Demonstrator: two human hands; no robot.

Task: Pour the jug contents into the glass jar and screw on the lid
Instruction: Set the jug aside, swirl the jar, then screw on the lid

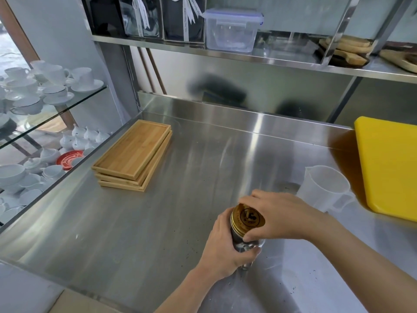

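**Both hands on the jar, lid in place**

The jar (pixel 244 241) stands on the steel counter (pixel 158 222), near its front edge. The left hand (pixel 225 247) wraps around the glass body, fingers curled closed on it. The right hand (pixel 279 216) comes over from the right, its fingers and thumb closed around the rim of the gold lid (pixel 247 219), which sits on the jar's mouth. What is inside the jar is hard to tell behind the fingers. The white jug (pixel 325 188) stands upright just beyond the right hand, beside a yellow board (pixel 390 166). A stack of wooden trays (pixel 133 154) lies well apart to the left.
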